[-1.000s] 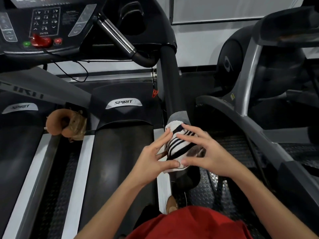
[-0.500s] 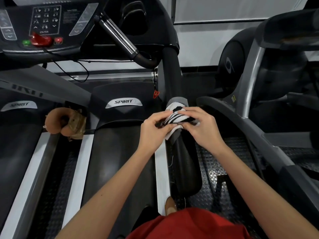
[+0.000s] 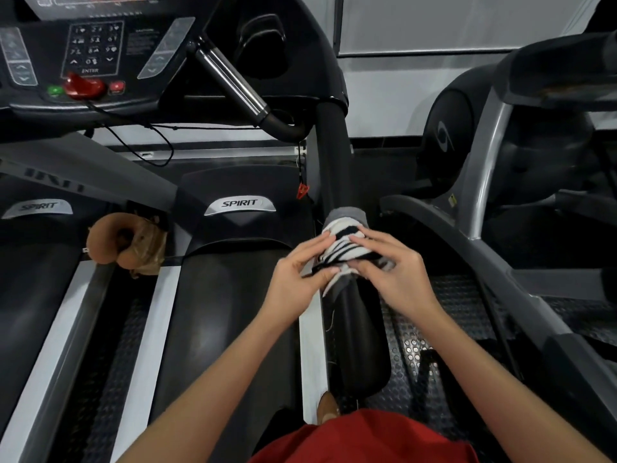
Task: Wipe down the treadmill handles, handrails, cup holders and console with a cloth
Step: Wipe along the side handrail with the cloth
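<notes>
Your left hand (image 3: 298, 274) and right hand (image 3: 392, 272) meet over the striped black-and-white cloth (image 3: 344, 237). Both are grasping it, with fingers curled around its folds. The left hand is on the left side and the right hand on the right, so neither is nearer than the other.

The cloth is wrapped over the top of the right handrail (image 3: 359, 332), a thick black padded bar. Its long axis runs from near, beside your body, to far, up towards the console (image 3: 93, 51). Bare rail shows on both sides of the cloth: a wide padded end near you and a narrower stretch beyond. The next wipe should therefore probably slide along that line, not across it.

Left of the rail, the treadmill belt (image 3: 227, 312) gives open room. On the right there is only a strip of studded floor mat (image 3: 460, 305) before the frame of the neighbouring machine (image 3: 480, 168). At the far end, the rail meets a silver handle (image 3: 230, 81) and a cup holder (image 3: 263, 41).
</notes>
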